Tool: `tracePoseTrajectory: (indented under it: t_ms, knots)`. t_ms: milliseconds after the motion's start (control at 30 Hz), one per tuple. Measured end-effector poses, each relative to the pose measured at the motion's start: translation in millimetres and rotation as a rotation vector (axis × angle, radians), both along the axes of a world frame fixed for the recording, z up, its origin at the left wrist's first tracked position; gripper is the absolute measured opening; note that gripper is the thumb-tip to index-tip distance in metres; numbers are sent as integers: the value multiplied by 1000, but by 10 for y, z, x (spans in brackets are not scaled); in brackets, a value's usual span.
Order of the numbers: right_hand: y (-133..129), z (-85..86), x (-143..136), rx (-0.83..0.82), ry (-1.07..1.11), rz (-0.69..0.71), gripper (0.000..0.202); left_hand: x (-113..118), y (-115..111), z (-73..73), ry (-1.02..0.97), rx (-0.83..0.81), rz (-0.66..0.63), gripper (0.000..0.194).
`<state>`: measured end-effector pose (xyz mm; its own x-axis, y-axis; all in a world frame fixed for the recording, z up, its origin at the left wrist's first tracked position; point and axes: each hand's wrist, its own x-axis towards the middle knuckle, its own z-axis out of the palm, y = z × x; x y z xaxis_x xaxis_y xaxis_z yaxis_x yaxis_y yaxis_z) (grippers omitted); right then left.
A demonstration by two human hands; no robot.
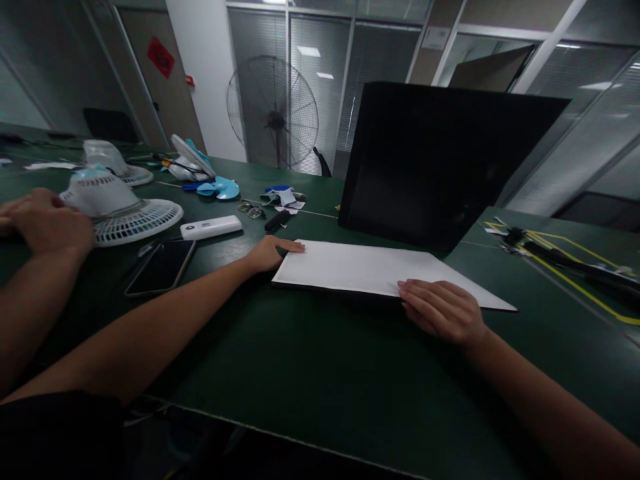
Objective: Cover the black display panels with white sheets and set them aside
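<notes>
A flat white panel with a dark underside lies on the green table. At its left corner is my left hand, thumb and fingers closed on the edge. My right hand grips the panel's front edge toward the right, its fingers together on the white surface and the thumb hidden. Behind the panel, a large black panel or open box lid stands tilted up, touching or very near its back edge; where the two meet is too dark to tell.
At the left, another person's hands touch a white fan part. A phone, a white device, glasses, a black tool and blue blades lie nearby. Yellow-edged dark parts lie right.
</notes>
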<state>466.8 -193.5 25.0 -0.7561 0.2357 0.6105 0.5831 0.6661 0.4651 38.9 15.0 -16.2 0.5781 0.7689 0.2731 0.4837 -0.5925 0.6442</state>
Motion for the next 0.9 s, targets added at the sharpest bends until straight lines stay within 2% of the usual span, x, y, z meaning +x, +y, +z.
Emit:
tracePoseTrajectory:
  t_ms: [100,267,333,400,533,633,733,833,900]
  knots:
    - [29,-50,-35,-32,4,-25,42,16,-2,10,-17,5,-35,45]
    - [18,-42,-67,8,-11,-52,11,9,9,-2,-5,16,-52,44]
    - [8,-27,-90,6,-2,-49,8,-2,12,-14,-1,15,-47,44]
    - [3,-11,-114,3,10,-56,8,-9,24,-29,-19,6,-13,55]
    - [9,56,-102,-4,37,-108,9,-9,87,-72,-172,-64,84,91]
    - [-3,193,-38,21,28,-170,11,-14,136,-109,-244,-118,133,91]
    - [-92,438,3,84,8,-259,12,-31,157,-131,-273,-143,147,89]
    - [-279,717,24,161,10,-412,11,-47,146,-127,-274,-162,163,88]
    - [-432,847,103,162,17,-552,25,-51,131,-117,-275,-159,167,84]
